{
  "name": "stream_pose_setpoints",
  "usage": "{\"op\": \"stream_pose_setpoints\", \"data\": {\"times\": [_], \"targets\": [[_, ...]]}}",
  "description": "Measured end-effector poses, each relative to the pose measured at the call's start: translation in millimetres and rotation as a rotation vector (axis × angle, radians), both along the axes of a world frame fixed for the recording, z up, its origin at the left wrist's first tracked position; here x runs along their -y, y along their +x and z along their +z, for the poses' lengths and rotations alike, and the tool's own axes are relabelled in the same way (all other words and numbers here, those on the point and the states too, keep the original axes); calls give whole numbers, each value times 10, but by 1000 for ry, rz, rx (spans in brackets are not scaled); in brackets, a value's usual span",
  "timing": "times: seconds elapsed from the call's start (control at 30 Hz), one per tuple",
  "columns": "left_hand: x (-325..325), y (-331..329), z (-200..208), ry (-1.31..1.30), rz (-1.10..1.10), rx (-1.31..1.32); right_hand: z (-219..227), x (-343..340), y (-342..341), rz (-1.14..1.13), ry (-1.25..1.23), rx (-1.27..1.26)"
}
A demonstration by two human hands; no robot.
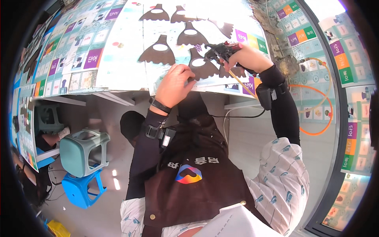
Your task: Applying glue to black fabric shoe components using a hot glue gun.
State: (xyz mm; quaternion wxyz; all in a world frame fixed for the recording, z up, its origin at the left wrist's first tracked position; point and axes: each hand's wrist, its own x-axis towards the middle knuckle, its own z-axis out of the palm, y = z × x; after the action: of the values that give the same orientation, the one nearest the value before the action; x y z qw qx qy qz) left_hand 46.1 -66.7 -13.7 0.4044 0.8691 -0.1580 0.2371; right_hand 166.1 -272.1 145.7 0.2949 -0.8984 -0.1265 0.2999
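My right hand is closed round a small dark spray gun with reddish parts, held over the right side of the table. A thin yellowish hose hangs below it. Under the gun's nozzle lies a dark brown flat piece with an oval hole and a scalloped edge. My left hand is at the table's near edge with curled fingers, its fingertips by that piece's left corner. Whether they pinch it I cannot tell. Similar pieces lie around, one to the left and another behind.
Printed sheets cover the white table. An orange hose loops at the right beside a rough, crusted edge. A grey-green stool and a blue stool stand at the lower left, near another person's leg.
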Motion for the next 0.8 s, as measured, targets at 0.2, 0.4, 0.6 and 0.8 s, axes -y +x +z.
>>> {"op": "stream_pose_setpoints", "data": {"times": [0.2, 0.4, 0.6, 0.8], "targets": [[-8, 12, -46, 15, 5, 52, -29, -233, 36, 129, -81, 79], [-7, 27, -64, 17, 4, 67, -70, -252, 89, 151, -106, 95], [-14, 21, -40, -20, 8, 85, -80, -270, 30, 226, -72, 42], [-6, 30, -49, -33, 2, 90, -49, -224, 15, 167, -97, 11]]}}
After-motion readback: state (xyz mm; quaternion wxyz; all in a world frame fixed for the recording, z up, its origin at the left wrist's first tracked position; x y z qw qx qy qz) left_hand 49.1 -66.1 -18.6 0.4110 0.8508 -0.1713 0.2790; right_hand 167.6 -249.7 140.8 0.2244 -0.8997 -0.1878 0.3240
